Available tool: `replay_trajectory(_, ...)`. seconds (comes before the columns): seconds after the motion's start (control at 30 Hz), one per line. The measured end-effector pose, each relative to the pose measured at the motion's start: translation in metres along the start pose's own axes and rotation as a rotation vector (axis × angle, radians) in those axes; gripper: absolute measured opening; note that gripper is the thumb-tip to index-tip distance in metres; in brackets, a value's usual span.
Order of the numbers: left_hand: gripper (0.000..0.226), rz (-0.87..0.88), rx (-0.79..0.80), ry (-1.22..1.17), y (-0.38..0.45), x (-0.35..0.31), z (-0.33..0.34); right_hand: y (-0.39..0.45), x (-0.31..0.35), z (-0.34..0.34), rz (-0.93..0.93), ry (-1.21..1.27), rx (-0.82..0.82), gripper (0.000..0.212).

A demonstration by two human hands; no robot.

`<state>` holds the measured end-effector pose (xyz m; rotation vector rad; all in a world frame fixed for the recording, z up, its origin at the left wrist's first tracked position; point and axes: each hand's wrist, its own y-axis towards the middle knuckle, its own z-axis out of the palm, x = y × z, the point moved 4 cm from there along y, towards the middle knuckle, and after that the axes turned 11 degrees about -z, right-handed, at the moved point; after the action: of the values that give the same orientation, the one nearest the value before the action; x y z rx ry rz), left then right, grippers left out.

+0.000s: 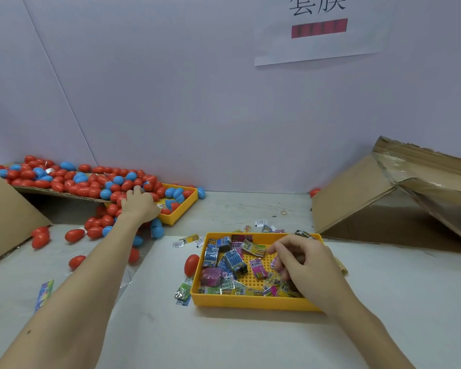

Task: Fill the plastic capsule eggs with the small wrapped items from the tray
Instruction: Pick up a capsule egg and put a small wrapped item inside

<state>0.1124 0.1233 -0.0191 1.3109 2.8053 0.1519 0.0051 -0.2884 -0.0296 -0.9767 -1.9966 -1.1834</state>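
The left hand (139, 203) is reaching, fingers spread, onto the capsule eggs (91, 182), while the right hand (301, 262) is pinching a wrapped item (276, 263) over the near tray (250, 302).

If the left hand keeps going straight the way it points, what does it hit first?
Probably the piled capsule eggs just beyond the left hand, at the far yellow tray; its fingertips seem already among them, though depth is unclear.

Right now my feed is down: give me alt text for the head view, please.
The right hand reaches into the near yellow tray of small wrapped items, fingers curled among them. The left hand stretches to the heap of red and blue capsule eggs spilling over a second yellow tray at the wall.
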Motion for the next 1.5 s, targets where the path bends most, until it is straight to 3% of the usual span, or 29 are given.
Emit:
replay_trajectory(0.17,0.056,-0.032,0.116,0.074,0.0,0.001,0.006,0.0,-0.001,-0.001,0.008,-0.008,-0.007,0.024)
replay_trajectory(0.27,0.043,0.036,0.072,0.071,-0.002,-0.005,-0.001,0.0,-0.002,0.0,0.013,-0.008,-0.004,0.024)
replay_trajectory(0.37,0.013,0.106,0.008,-0.09,-0.011,-0.009,-0.005,0.0,-0.002,-0.001,0.021,0.001,-0.007,0.024)
replay_trajectory(0.47,0.007,0.179,-0.086,-0.279,-0.026,-0.011,-0.008,0.0,-0.002,-0.001,0.016,0.004,-0.012,0.024)
replay_trajectory(0.73,0.044,0.243,-0.24,-0.832,-0.106,-0.02,-0.042,-0.001,0.002,-0.002,0.017,-0.015,-0.01,0.024)
replay_trajectory(0.8,0.046,0.194,-0.094,-1.095,-0.143,-0.028,-0.05,0.0,0.002,-0.001,0.007,-0.033,-0.015,0.023)
replay_trajectory(0.9,0.04,0.285,0.253,-1.354,-0.201,-0.054,-0.052,-0.001,0.006,0.002,-0.044,-0.088,-0.024,0.016)
replay_trajectory(1.03,0.027,0.4,0.245,-1.301,-0.25,-0.08,-0.043,-0.006,0.022,0.009,-0.252,-0.185,-0.011,0.055)
replay_trajectory(1.2,0.024,0.54,0.365,-1.293,-0.26,-0.081,-0.041,-0.009,0.037,0.011,-0.381,-0.297,-0.112,0.033)
replay_trajectory(1.37,0.02,0.515,0.424,-1.337,-0.253,-0.065,-0.041,-0.007,0.041,0.007,-0.393,-0.309,-0.172,0.016)
replay_trajectory(1.43,0.022,0.459,0.449,-1.397,-0.25,-0.063,-0.04,-0.007,0.037,0.007,-0.368,-0.369,-0.122,0.012)
replay_trajectory(1.5,0.017,0.412,0.461,-1.463,-0.248,-0.061,-0.041,-0.005,0.029,0.012,-0.309,-0.422,0.053,0.02)
